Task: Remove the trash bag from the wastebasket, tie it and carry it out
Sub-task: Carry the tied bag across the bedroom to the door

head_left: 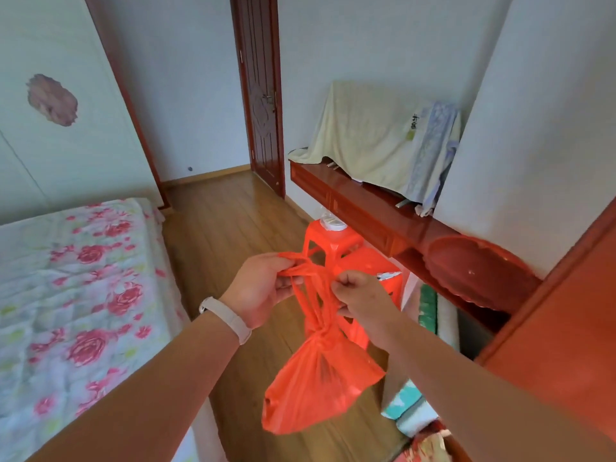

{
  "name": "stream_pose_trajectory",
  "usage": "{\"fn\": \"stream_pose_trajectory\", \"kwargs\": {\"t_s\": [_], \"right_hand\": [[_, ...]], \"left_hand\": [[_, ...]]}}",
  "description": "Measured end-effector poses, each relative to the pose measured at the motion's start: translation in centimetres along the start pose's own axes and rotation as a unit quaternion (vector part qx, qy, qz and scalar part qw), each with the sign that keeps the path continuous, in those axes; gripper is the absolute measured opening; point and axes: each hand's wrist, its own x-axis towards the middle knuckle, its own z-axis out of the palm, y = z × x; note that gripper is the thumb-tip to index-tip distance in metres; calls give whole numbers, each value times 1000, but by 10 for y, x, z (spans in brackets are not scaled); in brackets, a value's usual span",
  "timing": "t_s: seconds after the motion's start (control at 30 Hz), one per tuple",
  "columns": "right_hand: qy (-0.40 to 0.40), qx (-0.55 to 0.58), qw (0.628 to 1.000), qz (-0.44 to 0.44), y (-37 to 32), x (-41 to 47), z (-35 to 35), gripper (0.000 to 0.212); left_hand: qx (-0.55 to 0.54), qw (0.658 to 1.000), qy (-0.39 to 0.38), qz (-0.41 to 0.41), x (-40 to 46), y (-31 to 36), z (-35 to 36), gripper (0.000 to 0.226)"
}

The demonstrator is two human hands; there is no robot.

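A red-orange plastic trash bag [316, 381] hangs in mid-air in front of me, over the wooden floor. Its neck is knotted about halfway up, and the handle strips rise from the knot to my hands. My left hand [260, 291], with a white wristband, pinches the strips at the upper left. My right hand [360, 295] grips the strips on the right side, fingers curled closed. No wastebasket is in view.
A bed with a floral cover [76, 295] fills the left. Stacked red plastic stools [336, 255] stand just behind the bag. A red wooden shelf [383, 215] with cloth-covered items runs along the right wall. A dark wooden door [263, 95] stands at the far end.
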Motion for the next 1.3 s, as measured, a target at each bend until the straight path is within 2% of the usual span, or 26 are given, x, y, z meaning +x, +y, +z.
{"fn": "stream_pose_trajectory", "kwargs": {"t_s": [0.07, 0.17, 0.27, 0.43, 0.73, 0.83, 1.03, 1.13, 1.3], "right_hand": [[8, -3, 1000, 8, -11, 39, 13, 24], [16, 6, 1000, 1, -34, 89, 30, 26], [18, 6, 1000, -19, -60, 132, 42, 22], [-3, 13, 1000, -23, -85, 200, 63, 29], [-39, 33, 998, 23, -56, 347, 92, 26], [-60, 28, 998, 25, -54, 409, 99, 22], [-129, -16, 991, -4, -84, 530, 109, 23], [-148, -11, 989, -18, -101, 583, 116, 26], [-161, -24, 986, -30, -117, 661, 136, 19]], "left_hand": [[-5, 1000, -3, -5, 36, 16, -16, 28], [-7, 1000, -11, 1, 88, 47, -37, 25], [-17, 1000, 11, 8, 130, 76, -50, 27], [-7, 999, 16, 29, 187, 103, -75, 30], [11, 995, 99, -26, 322, 102, -116, 24], [4, 990, 135, -39, 379, 109, -122, 29], [26, 984, 174, -21, 479, 147, -126, 32], [15, 979, 205, -9, 520, 169, -139, 32], [7, 975, 220, 3, 582, 201, -173, 31]]}}
